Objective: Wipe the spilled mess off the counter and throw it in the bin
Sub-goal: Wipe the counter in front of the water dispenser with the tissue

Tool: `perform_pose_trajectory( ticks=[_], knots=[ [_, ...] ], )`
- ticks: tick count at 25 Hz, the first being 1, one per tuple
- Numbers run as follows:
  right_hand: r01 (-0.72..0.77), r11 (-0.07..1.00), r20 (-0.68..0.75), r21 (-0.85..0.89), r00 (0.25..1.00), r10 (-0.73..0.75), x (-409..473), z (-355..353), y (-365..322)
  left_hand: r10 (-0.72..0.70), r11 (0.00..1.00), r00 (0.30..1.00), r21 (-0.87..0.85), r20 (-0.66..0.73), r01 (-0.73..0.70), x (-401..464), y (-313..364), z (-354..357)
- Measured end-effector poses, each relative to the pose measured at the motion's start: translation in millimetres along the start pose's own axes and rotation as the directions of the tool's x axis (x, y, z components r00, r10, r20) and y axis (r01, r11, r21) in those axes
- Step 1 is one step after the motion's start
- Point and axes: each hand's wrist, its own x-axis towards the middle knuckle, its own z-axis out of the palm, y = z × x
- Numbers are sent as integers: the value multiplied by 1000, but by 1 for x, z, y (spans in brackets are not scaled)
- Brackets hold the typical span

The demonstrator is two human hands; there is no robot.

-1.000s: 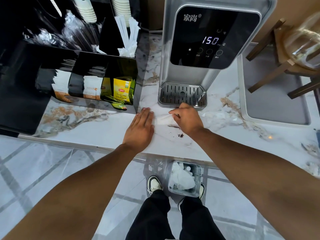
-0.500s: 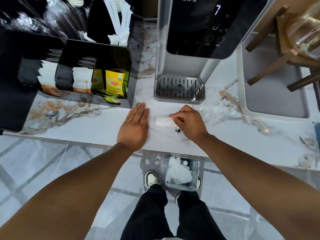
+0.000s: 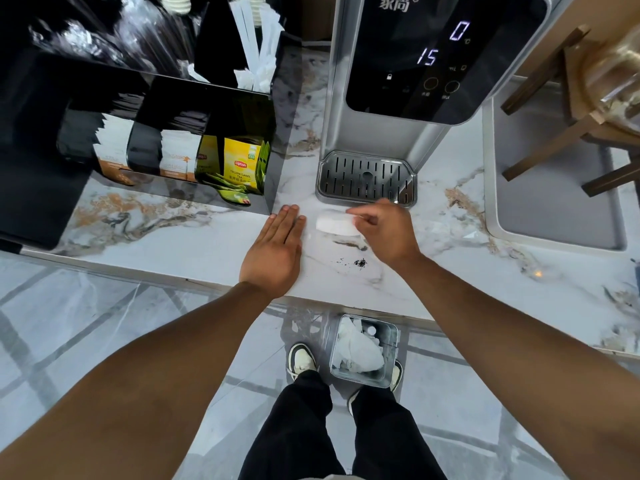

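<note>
Comparing with half a second earlier, the folded white tissue is seen carried farther from the surface's near edge, toward the drip tray, while the dark spilled crumbs are left uncovered in the same spot. Nearest, on the floor below the near edge, a clear bin holding crumpled white paper is set between the person's shoes. On the marble surface, the left hand is laid flat, fingers extended and released, gripping nothing, just beside the tissue. The tissue is pinched at its right end by the clenched fingers of the right hand; its long axis runs left to right, roughly parallel to the near edge, its free end pointing toward the left hand. The crumbs lie between the tissue and the near edge. Bare surface is left open to the right of the right hand. Farther back, the black organiser bounds the left side and the water dispenser the rear.
</note>
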Motion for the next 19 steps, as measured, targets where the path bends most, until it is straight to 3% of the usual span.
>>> perform_pose_trajectory(
  ticks=[7,16,19],
  knots=[
    [165,978,186,-130,973,-139,20,36,-14,-8,1000,1000,-26,-26,7,0,-1,-1],
    [354,933,490,-68,826,-278,3,8,3,4,1000,1000,-18,-1,-4,-1,-1,-3],
    [340,937,488,-77,833,-262,14,5,-5,3,1000,1000,-27,-3,-4,-1,-1,-4]
  ],
)
